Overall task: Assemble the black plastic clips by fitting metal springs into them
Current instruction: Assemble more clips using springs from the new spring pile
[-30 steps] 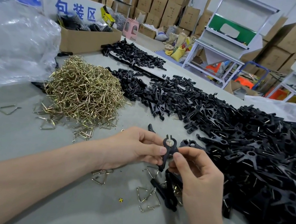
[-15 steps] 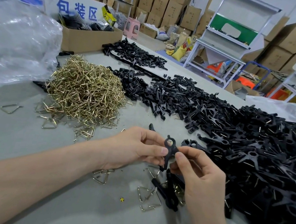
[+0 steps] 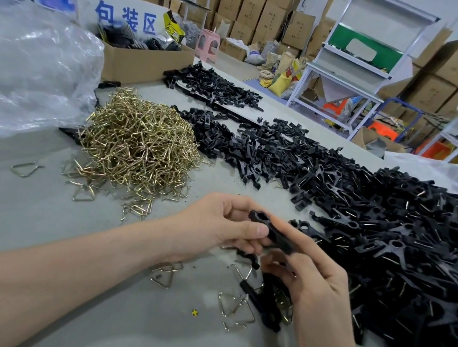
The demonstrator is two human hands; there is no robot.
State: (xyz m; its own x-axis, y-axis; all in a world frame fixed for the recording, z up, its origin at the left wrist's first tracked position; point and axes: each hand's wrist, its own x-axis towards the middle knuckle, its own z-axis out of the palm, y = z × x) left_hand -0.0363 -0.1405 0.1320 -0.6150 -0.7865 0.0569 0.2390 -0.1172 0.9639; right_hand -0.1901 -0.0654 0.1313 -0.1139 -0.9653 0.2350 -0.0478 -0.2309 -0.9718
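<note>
The right hand half hides the held clip; the clip pile overruns the right edge.

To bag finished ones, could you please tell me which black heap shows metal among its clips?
The large heap by the right hand: metal glints among its clips; the middle heap and far heap look plain black.

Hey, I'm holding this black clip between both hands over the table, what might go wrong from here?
1. The black clip is pinched only at the fingertips of the left hand and right hand, so it may slip or twist.
2. Loose springs lie just below, and a dropped part could tangle among them.
3. The clip pile sits near the right hand, so a nudge might scatter it.
</note>
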